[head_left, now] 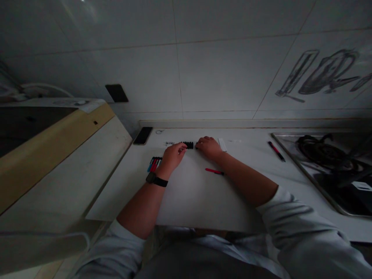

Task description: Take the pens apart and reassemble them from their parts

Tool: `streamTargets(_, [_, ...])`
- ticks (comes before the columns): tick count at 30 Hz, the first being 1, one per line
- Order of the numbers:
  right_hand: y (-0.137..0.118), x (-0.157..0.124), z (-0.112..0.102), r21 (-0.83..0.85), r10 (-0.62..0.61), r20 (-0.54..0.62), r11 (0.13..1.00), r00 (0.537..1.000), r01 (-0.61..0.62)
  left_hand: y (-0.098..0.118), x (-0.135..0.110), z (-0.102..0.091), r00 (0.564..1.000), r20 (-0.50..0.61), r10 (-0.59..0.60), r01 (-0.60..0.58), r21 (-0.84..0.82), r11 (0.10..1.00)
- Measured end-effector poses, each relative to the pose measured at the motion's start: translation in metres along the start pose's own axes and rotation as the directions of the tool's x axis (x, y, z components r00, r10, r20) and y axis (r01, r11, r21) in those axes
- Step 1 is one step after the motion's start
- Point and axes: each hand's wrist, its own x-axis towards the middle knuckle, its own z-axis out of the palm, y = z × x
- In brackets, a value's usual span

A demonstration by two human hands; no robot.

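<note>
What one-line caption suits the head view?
Both hands, left and right, meet at small black parts on a white countertop.

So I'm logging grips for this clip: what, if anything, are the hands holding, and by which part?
Both the left hand and the right hand rest their fingertips at opposite ends of a small black ridged piece on the counter. Whether either truly grips it cannot be told.

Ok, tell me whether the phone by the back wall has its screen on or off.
Off. The phone lies flat on the white counter, left of both hands, and its face is uniformly dark with no lit area showing.
</note>
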Motion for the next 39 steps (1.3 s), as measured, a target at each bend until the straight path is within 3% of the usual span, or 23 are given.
streamTargets(6, [-0.001, 0.002, -0.007, -0.038, -0.154, -0.041, 0.988, 0.987, 0.152, 0.003, 0.001, -0.001, 1.000, -0.015, 0.021, -0.021, 0.003, 1.000])
streamTargets(10, [-0.008, -0.014, -0.021, 0.147, 0.008, -0.166, 0.989, 0.986, 0.017, 0.007, 0.001, -0.001, 1.000, -0.023, 0.003, -0.005, -0.077, 0.997])
streamTargets(13, [-0.012, -0.035, -0.032, 0.338, 0.148, -0.224, 0.939, 0.963, -0.065, 0.010, 0.000, 0.004, 1.000, -0.008, -0.010, 0.009, -0.185, 0.983])
streamTargets(17, [-0.014, -0.060, -0.033, 0.554, 0.253, -0.239, 0.829, 0.937, -0.083, 0.015, -0.002, 0.015, 0.999, 0.026, -0.030, 0.036, -0.288, 0.957])
streamTargets(21, [-0.014, -0.073, -0.016, 0.753, 0.456, -0.186, 0.635, 0.870, -0.172, 0.021, -0.006, 0.023, 0.997, 0.077, -0.025, 0.054, -0.396, 0.917])
streamTargets(26, [-0.015, -0.077, 0.004, 0.894, 0.492, -0.165, 0.441, 0.855, -0.081, 0.029, -0.009, 0.025, 0.999, 0.021, -0.041, 0.046, -0.506, 0.861])
streamTargets(31, [-0.019, -0.081, 0.007, 0.893, 0.438, -0.183, 0.449, 0.880, -0.038, 0.034, -0.010, 0.024, 0.998, 0.040, -0.047, 0.060, -0.468, 0.882])
streamTargets(39, [-0.029, -0.082, 0.001, 0.879, 0.428, -0.212, 0.476, 0.879, -0.020, 0.041, -0.012, 0.021, 0.995, 0.101, -0.027, 0.067, -0.425, 0.903])
